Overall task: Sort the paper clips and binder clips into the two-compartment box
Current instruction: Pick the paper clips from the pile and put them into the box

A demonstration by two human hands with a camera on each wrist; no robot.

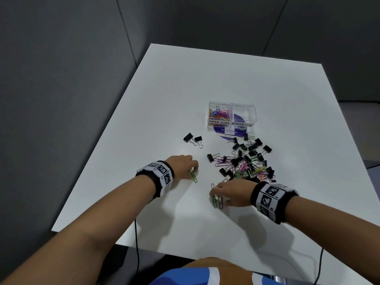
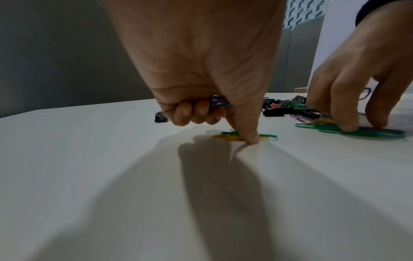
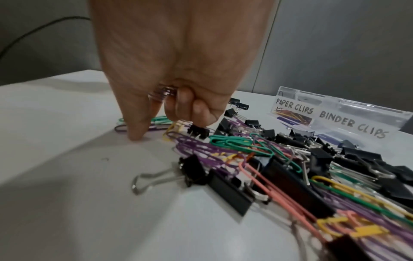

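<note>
The clear two-compartment box (image 1: 251,112) stands mid-table, labelled PAPER CLIPS and BINDER CLIPS (image 3: 353,123). Coloured paper clips (image 1: 219,114) lie in its left compartment; the right one looks empty. A mixed pile (image 1: 246,161) of black binder clips and coloured paper clips lies in front of it. My left hand (image 1: 192,167) holds a few paper clips (image 2: 220,102) under curled fingers and presses one fingertip on a green and a yellow clip (image 2: 269,136) on the table. My right hand (image 1: 216,194) holds several clips (image 3: 162,93) in its curled fingers and presses on green and purple clips (image 1: 217,200).
Two black binder clips (image 1: 193,138) lie apart, left of the pile. The white table (image 1: 267,89) has grey partition walls behind and to the left. Thin black cables (image 1: 136,243) hang off its front edge. A binder clip (image 3: 192,171) lies at the pile's near edge.
</note>
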